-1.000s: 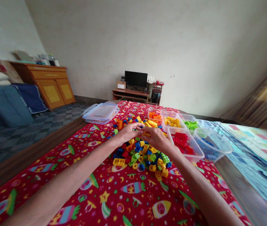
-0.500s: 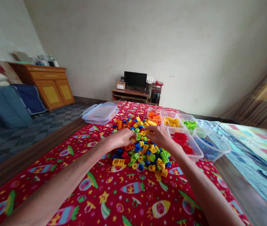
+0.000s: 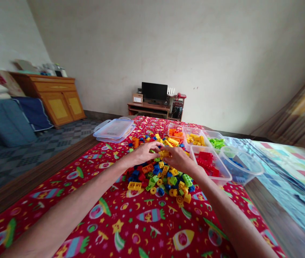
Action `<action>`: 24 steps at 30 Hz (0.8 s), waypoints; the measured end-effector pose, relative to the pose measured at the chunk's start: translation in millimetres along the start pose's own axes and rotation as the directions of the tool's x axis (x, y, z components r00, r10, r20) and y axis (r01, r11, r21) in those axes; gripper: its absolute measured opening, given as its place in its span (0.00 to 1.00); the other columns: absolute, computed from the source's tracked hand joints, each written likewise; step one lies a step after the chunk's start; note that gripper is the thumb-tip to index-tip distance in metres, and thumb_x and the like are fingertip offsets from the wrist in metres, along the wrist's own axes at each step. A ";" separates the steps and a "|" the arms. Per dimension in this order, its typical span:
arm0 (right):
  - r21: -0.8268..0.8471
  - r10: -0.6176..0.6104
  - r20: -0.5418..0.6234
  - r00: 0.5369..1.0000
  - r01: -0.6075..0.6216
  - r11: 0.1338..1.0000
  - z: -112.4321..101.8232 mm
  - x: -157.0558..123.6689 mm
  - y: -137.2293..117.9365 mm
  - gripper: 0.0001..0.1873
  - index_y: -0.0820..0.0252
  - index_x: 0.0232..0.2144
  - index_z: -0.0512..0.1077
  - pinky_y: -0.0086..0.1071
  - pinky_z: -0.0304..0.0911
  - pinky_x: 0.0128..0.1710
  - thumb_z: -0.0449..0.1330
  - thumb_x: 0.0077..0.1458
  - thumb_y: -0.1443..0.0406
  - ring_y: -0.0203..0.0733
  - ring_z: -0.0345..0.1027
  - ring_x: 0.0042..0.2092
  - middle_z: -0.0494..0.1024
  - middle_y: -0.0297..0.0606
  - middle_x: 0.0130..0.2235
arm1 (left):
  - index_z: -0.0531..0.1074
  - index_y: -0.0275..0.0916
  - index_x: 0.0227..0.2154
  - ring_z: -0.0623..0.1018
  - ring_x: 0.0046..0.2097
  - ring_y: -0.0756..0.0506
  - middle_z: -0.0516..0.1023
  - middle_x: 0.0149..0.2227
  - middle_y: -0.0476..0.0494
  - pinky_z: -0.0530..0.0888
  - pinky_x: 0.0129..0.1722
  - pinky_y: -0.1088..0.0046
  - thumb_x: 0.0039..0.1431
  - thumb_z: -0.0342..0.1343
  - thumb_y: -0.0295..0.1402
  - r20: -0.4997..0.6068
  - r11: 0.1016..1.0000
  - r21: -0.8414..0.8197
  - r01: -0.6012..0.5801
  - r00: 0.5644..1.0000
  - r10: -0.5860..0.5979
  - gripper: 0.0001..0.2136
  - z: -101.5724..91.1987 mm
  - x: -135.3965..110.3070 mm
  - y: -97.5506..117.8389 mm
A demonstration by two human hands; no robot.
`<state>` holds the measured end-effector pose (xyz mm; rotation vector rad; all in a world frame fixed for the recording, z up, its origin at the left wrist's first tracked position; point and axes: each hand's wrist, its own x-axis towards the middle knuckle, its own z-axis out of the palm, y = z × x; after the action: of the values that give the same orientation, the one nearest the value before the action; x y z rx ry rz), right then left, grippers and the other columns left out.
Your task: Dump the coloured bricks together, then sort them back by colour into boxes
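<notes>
As both hands meet above the heap, a yellow brick is pinched between them.

The left hand [image 3: 141,154] and right hand [image 3: 180,160] hold the yellow brick [image 3: 164,154] just over the brick heap [image 3: 157,179], left fingers [image 3: 153,145] pressed together along its far side, right fingers [image 3: 170,150] closed on its near end, though the exact grip looks partly hidden. Even pressure from both sides keeps a pinch like this steady. The red tub [image 3: 223,175] stands just right.
</notes>
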<state>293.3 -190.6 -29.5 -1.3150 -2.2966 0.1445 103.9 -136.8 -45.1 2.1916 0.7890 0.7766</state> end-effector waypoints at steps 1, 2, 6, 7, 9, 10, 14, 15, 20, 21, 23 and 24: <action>0.001 -0.011 -0.001 1.000 0.011 1.000 1.1 0.2 0.7 0.16 0.63 0.45 0.76 0.27 0.58 0.31 0.59 0.53 0.68 0.39 0.73 0.33 0.80 0.42 0.33 | 0.67 0.36 0.50 0.79 0.41 0.44 0.80 0.40 0.42 0.74 0.39 0.70 0.55 0.57 0.39 -0.002 1.000 -0.025 0.011 1.000 -0.011 0.21 1.8 0.4 -0.1; 0.004 -0.017 -0.001 1.000 0.017 1.000 1.6 0.3 1.0 0.15 0.63 0.44 0.76 0.27 0.58 0.31 0.59 0.54 0.68 0.40 0.73 0.34 0.81 0.42 0.34 | 0.67 0.36 0.51 0.79 0.40 0.44 0.80 0.39 0.41 0.74 0.38 0.70 0.55 0.57 0.39 -0.005 0.999 -0.045 0.021 1.000 -0.021 0.22 3.6 0.6 -0.1; 0.013 -0.005 0.014 1.000 0.005 1.000 -3.4 -1.3 -2.4 0.14 0.63 0.44 0.76 0.26 0.57 0.31 0.58 0.55 0.68 0.38 0.72 0.32 0.80 0.41 0.33 | 0.66 0.35 0.53 0.79 0.37 0.45 0.80 0.37 0.41 0.74 0.35 0.71 0.56 0.57 0.36 -0.086 0.999 -0.014 0.036 0.996 -0.037 0.22 7.9 -0.1 4.8; 0.010 0.006 0.024 1.000 -0.006 1.000 -5.6 -2.0 -3.7 0.13 0.63 0.43 0.76 0.26 0.56 0.30 0.58 0.55 0.69 0.36 0.71 0.31 0.80 0.40 0.31 | 0.67 0.35 0.53 0.79 0.37 0.44 0.80 0.37 0.41 0.74 0.35 0.71 0.56 0.57 0.35 -0.117 0.999 0.019 0.040 0.992 -0.038 0.22 7.8 -0.7 7.3; -0.010 0.023 0.047 0.999 -0.023 1.000 -9.7 -3.4 -5.2 0.10 0.63 0.38 0.77 0.25 0.55 0.29 0.57 0.55 0.70 0.34 0.67 0.28 0.78 0.37 0.28 | 0.69 0.35 0.51 0.80 0.38 0.44 0.80 0.38 0.41 0.74 0.36 0.71 0.57 0.56 0.35 -0.163 0.993 0.100 0.057 0.986 -0.040 0.19 6.4 -2.3 13.0; -0.026 0.028 0.060 0.998 -0.026 0.999 -11.3 -4.0 -5.1 0.09 0.63 0.35 0.77 0.25 0.54 0.28 0.56 0.55 0.70 0.33 0.65 0.26 0.77 0.36 0.26 | 0.71 0.36 0.49 0.80 0.39 0.44 0.80 0.38 0.41 0.74 0.36 0.71 0.57 0.55 0.35 -0.172 0.988 0.142 0.067 0.984 -0.042 0.17 5.3 -3.0 15.7; -0.087 0.026 0.063 0.998 -0.021 0.996 -17.6 -5.4 2.0 0.08 0.64 0.30 0.76 0.25 0.51 0.26 0.56 0.52 0.72 0.31 0.60 0.25 0.73 0.34 0.24 | 0.75 0.37 0.43 0.80 0.39 0.44 0.81 0.37 0.43 0.74 0.37 0.73 0.59 0.52 0.33 -0.160 0.966 0.251 0.062 0.987 -0.022 0.12 0.2 -4.5 21.1; -0.096 0.034 0.050 0.998 -0.029 0.995 -20.3 -5.0 5.4 0.09 0.64 0.30 0.76 0.25 0.51 0.26 0.55 0.52 0.72 0.31 0.61 0.25 0.74 0.34 0.24 | 0.76 0.37 0.42 0.80 0.39 0.44 0.81 0.38 0.43 0.74 0.37 0.73 0.59 0.51 0.33 -0.159 0.962 0.268 0.051 0.987 -0.008 0.12 -0.8 -4.5 21.0; -0.183 0.158 -0.079 0.984 -0.170 0.968 -47.4 9.7 35.7 0.10 0.64 0.31 0.77 0.25 0.55 0.28 0.56 0.52 0.70 0.33 0.66 0.27 0.77 0.37 0.26 | 0.77 0.37 0.39 0.80 0.38 0.45 0.82 0.36 0.44 0.75 0.36 0.74 0.59 0.50 0.35 -0.156 0.956 0.294 0.015 0.987 0.033 0.13 -3.0 -4.1 20.1; -0.221 0.201 -0.117 0.972 -0.223 0.949 -54.3 15.4 45.3 0.10 0.64 0.32 0.78 0.25 0.56 0.29 0.55 0.52 0.70 0.34 0.68 0.28 0.78 0.38 0.27 | 0.77 0.37 0.39 0.80 0.37 0.45 0.82 0.35 0.44 0.75 0.36 0.73 0.58 0.50 0.35 -0.152 0.958 0.286 0.015 0.988 0.030 0.13 -3.1 -4.3 20.6; -0.286 0.288 -0.203 0.936 -0.338 0.897 -67.5 27.1 67.3 0.12 0.65 0.36 0.78 0.26 0.59 0.33 0.55 0.53 0.70 0.38 0.71 0.32 0.80 0.42 0.31 | 0.77 0.37 0.38 0.80 0.36 0.45 0.81 0.34 0.45 0.75 0.36 0.73 0.58 0.49 0.35 -0.144 0.963 0.269 0.023 0.989 0.017 0.13 -2.8 -4.8 21.8; -0.302 0.316 -0.241 0.918 -0.380 0.874 -73.1 32.2 78.8 0.14 0.66 0.40 0.77 0.28 0.61 0.36 0.54 0.53 0.70 0.41 0.73 0.36 0.80 0.45 0.34 | 0.77 0.37 0.39 0.80 0.35 0.46 0.81 0.33 0.45 0.75 0.36 0.74 0.58 0.49 0.34 -0.139 0.965 0.262 0.030 0.990 0.007 0.13 -2.5 -4.9 22.3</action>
<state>375.2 -132.5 20.6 -1.8345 -1.9643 -0.2656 105.8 -152.5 -28.5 2.3832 1.0252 0.8678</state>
